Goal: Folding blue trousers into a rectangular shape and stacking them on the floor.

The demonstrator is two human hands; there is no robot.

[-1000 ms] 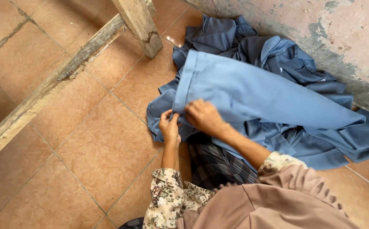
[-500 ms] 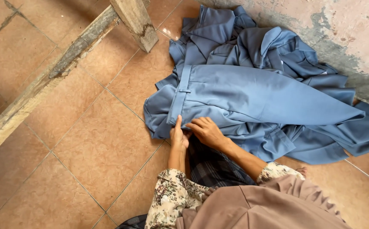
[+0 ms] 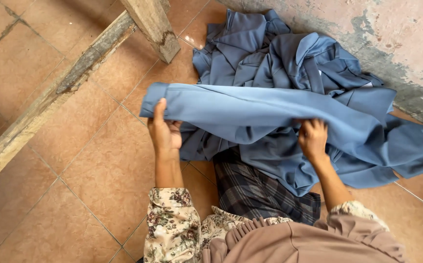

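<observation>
I hold a light blue garment (image 3: 250,109), long like trousers or a skirt, stretched sideways above the floor. My left hand (image 3: 164,130) grips its waistband end at the left. My right hand (image 3: 312,137) grips the cloth further along to the right. Under and behind it lies a heap of darker blue clothes (image 3: 289,58) against the wall. A dark checked cloth (image 3: 255,190) lies on the tiles between my arms. My sleeves are floral.
Orange-brown floor tiles (image 3: 90,165) cover the ground. A weathered wooden beam (image 3: 51,97) runs diagonally at the left, and a wooden post (image 3: 153,27) stands at the top. A stained plaster wall (image 3: 396,39) rises at the upper right.
My hands were close together at the waistband on the heap. They have moved apart and lifted the light blue garment, which now stretches between them.
</observation>
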